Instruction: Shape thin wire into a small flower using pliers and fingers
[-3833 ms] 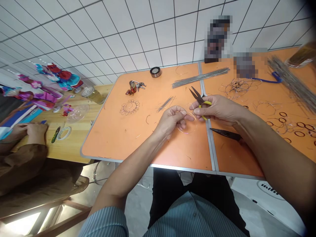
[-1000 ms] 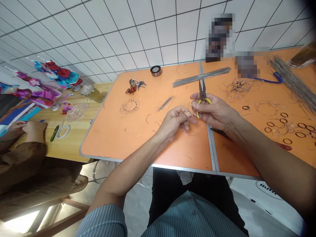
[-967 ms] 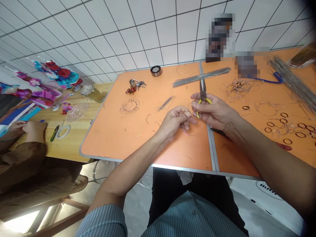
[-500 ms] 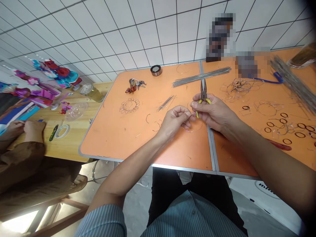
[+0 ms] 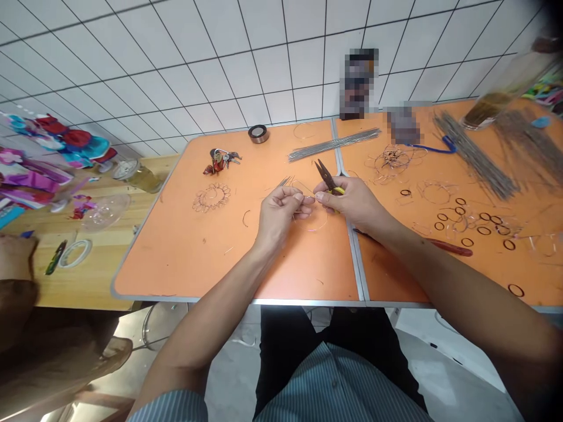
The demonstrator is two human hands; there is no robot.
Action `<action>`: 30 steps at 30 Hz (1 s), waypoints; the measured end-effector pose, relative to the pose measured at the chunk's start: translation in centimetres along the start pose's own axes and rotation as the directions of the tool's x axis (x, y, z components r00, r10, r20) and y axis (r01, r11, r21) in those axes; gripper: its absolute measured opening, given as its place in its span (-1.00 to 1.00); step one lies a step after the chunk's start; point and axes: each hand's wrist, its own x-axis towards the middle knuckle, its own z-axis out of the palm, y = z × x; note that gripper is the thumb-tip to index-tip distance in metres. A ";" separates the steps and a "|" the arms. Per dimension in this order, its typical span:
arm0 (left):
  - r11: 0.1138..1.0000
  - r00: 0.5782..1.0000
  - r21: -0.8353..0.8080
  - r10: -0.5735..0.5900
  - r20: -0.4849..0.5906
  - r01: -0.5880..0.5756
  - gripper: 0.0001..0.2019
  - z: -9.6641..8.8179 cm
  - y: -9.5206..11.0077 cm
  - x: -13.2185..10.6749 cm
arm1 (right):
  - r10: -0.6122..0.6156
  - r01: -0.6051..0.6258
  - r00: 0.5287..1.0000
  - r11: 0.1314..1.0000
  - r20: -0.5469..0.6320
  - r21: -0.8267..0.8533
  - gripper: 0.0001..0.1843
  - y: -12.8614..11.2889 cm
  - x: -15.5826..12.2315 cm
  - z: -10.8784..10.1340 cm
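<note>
My left hand [image 5: 281,214] pinches a thin wire [image 5: 317,227], whose loose curve hangs just above the orange table. Close beside it, my right hand [image 5: 356,202] is closed around yellow-handled pliers [image 5: 326,176], their dark jaws pointing up and to the left. The right fingertips nearly meet the left ones at the wire; whether they touch it I cannot tell. Behind the left hand lie a few short straight wires [image 5: 285,181], partly covered. A looped wire ring [image 5: 212,198] rests on the table to the left.
Straight wire bundles lie at the back [image 5: 334,145] and right [image 5: 477,155]. Dark small rings [image 5: 484,231], tangled wire [image 5: 391,157] and a red-handled tool [image 5: 451,247] are on the right. Keys [image 5: 224,158] and a tape roll [image 5: 258,133] sit back left. A co-worker's arm [image 5: 17,258] shows at far left.
The pliers have turned from pointing straight up to leaning left, their handles now deeper in my right palm. The camera view has shifted to the right.
</note>
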 end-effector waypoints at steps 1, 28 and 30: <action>1.000 1.000 0.000 0.000 0.012 0.000 -0.67 0.0 0.0 0.0 | -0.003 0.003 1.000 1.000 -0.002 -0.020 -0.88 0.0 0.0 0.0; 0.997 0.995 0.066 0.043 0.091 -0.049 -0.63 0.9 -0.2 1.7 | -0.145 0.142 0.988 0.988 -0.054 -0.052 -0.90 1.4 1.5 -0.5; 0.994 0.994 0.093 0.044 0.105 -0.054 -0.64 1.0 0.1 1.8 | -0.144 0.142 0.988 0.989 -0.050 -0.047 -0.92 1.4 1.5 -0.5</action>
